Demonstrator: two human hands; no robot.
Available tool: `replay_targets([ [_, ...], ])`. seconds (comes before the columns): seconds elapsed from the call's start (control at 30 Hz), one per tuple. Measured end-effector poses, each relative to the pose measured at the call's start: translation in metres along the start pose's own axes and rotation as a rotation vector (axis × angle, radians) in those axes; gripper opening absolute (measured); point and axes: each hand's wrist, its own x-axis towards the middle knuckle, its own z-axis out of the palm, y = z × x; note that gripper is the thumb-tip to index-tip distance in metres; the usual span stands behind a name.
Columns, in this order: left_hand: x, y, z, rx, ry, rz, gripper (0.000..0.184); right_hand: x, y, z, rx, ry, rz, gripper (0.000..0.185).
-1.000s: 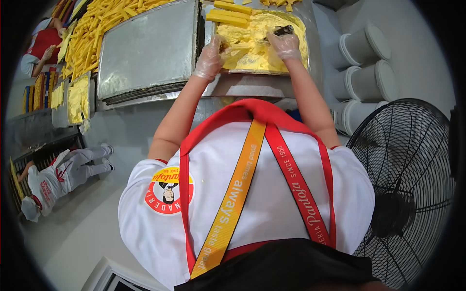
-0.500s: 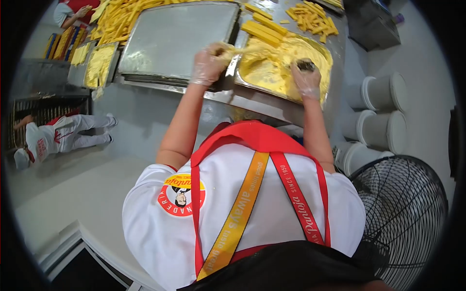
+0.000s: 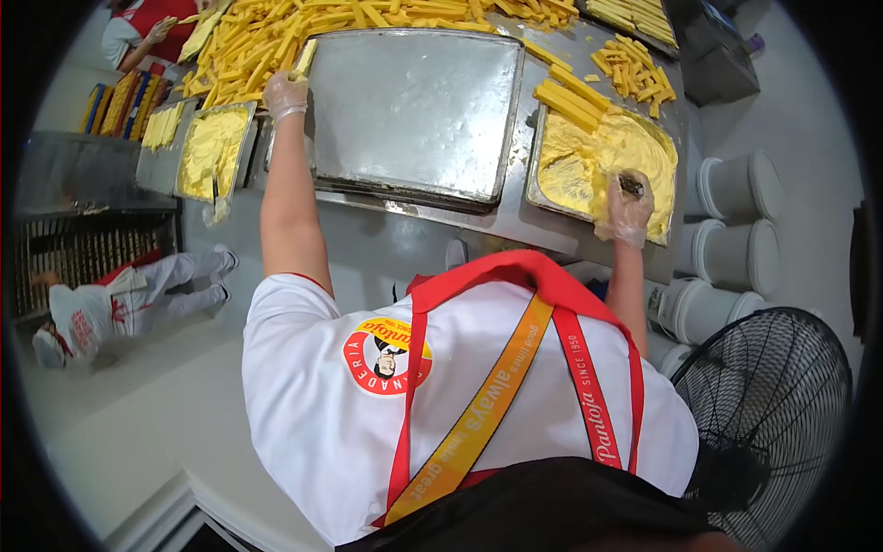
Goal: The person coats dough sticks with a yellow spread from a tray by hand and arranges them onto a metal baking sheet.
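My left hand (image 3: 285, 95), in a clear plastic glove, is closed on a cream-covered yellow cake stick (image 3: 306, 57) at the left edge of the flat metal tray (image 3: 414, 110). My gloved right hand (image 3: 629, 210) grips a dark-handled tool (image 3: 631, 185) over the pan (image 3: 532, 175) of yellow cream (image 3: 570, 152). The tool's working end is hidden. Several plain yellow cake sticks (image 3: 566, 104) lie across the pan's far left corner.
A large heap of yellow sticks (image 3: 248, 51) lies behind the tray, with a smaller pile (image 3: 635, 72) at the right. Another cream pan (image 3: 213, 152) stands at left. White buckets (image 3: 736, 184) and a black fan (image 3: 763, 414) are at right. Two other people are on the left.
My left hand has moved left from beside the cream pan to the tray's far left edge, carrying the coated stick. My right hand stays at the cream. The view has shifted.
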Motion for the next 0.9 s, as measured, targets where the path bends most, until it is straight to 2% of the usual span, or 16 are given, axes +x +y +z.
replay_targets([
  [0.1, 0.008, 0.004, 0.008, 0.198, -0.159, -0.038, 0.032, -0.008, -0.006, 0.002, -0.118, 0.011, -0.145, 0.018],
  [0.17, 0.01, 0.005, 0.001, 0.169, -0.19, -0.082, 0.051, -0.012, -0.042, 0.002, -0.308, -0.06, -0.3, 0.018],
  [0.27, 0.001, 0.038, -0.027, 0.241, -0.184, -0.103, 0.064, -0.02, -0.067, 0.005, -0.114, -0.286, -0.336, 0.017],
  [0.3, -0.002, 0.062, -0.041, 0.179, -0.264, -0.137, 0.066, -0.018, -0.059, 0.002, -0.044, -0.331, -0.163, 0.016],
  [0.37, -0.026, 0.107, -0.034, 0.153, 0.015, 0.408, 0.068, -0.001, -0.032, 0.001, 0.113, -0.418, 0.179, 0.016],
  [0.4, -0.041, 0.126, 0.0, -0.201, 0.239, 0.554, 0.064, 0.019, -0.019, 0.0, 0.02, -0.264, 0.273, 0.017],
  [0.43, -0.069, 0.178, -0.023, -0.369, 0.075, 0.594, 0.06, 0.033, -0.009, -0.004, -0.072, -0.112, 0.362, 0.018],
  [0.5, -0.115, 0.247, -0.044, -0.691, -0.354, 0.82, 0.045, 0.045, -0.023, -0.01, -0.31, -0.128, 0.165, 0.019],
  [0.53, -0.134, 0.271, -0.036, -0.648, -0.311, 0.928, 0.044, 0.048, -0.031, -0.007, -0.423, -0.135, 0.066, 0.019],
  [0.57, -0.149, 0.29, -0.021, -0.601, -0.267, 1.034, 0.043, 0.037, -0.029, 0.005, -0.261, -0.081, -0.19, 0.017],
  [0.63, -0.162, 0.317, 0.011, -0.527, -0.345, 1.037, 0.036, 0.024, -0.059, 0.004, -0.087, -0.43, -0.268, 0.018],
  [0.73, -0.168, 0.335, 0.021, -0.393, -0.451, 0.922, 0.029, 0.037, -0.029, 0.004, 0.061, -0.599, 0.111, 0.021],
  [0.77, -0.168, 0.34, 0.022, -0.346, -0.478, 0.864, 0.028, 0.05, -0.017, -0.001, 0.002, -0.466, 0.235, 0.024],
  [0.83, -0.172, 0.333, 0.012, -0.417, -0.445, 0.863, 0.023, 0.068, -0.005, -0.015, -0.277, -0.201, 0.089, 0.023],
  [0.87, -0.171, 0.325, 0.006, -0.488, -0.468, 0.881, 0.024, 0.065, -0.004, -0.013, -0.468, -0.155, -0.047, 0.019],
  [0.9, -0.171, 0.318, -0.001, -0.56, -0.491, 0.899, 0.025, 0.057, -0.009, -0.015, -0.366, -0.249, -0.137, 0.018],
])
